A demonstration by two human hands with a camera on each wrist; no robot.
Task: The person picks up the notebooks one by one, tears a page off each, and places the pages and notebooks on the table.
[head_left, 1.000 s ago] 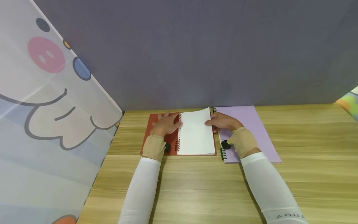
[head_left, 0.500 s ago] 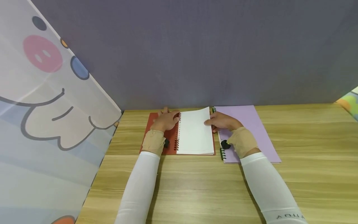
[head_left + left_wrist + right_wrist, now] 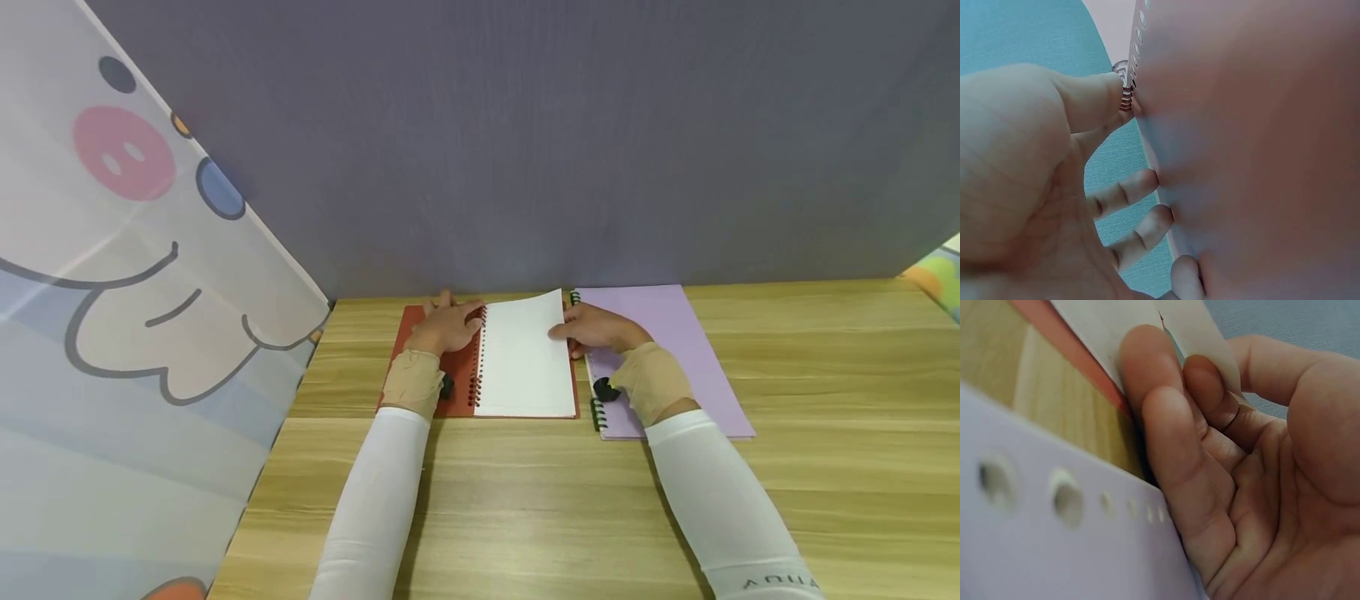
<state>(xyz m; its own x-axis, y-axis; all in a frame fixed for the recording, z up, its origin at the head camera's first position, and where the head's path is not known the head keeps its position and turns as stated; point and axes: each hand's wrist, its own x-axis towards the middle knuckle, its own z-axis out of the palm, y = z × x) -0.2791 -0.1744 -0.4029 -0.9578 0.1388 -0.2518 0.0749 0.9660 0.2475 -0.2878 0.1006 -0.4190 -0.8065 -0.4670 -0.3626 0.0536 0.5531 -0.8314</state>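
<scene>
A red spiral notebook [image 3: 461, 392] lies spread on the wooden table, its cover to the left and white pages [image 3: 523, 358] to the right. My left hand [image 3: 444, 327] rests on the red cover, fingers spread. In the left wrist view its thumb [image 3: 1094, 100] and index finger touch the binding coil [image 3: 1126, 97], while the other fingertips press along the cover's edge. At the pages' right edge, my right hand [image 3: 596, 325] pinches a white page [image 3: 1204, 337] between thumb and fingers. That page's upper right corner is lifted.
A larger lavender notebook [image 3: 675, 358] with a green coil [image 3: 597, 414] lies under my right wrist. Behind the wooden table [image 3: 525, 500] rises a grey panel [image 3: 525, 150]. A cartoon-printed sheet [image 3: 127, 350] borders the left side.
My left hand has shifted slightly, its thumb drawing back from the white page to the coil. The right hand keeps hold of the page, which has barely moved.
</scene>
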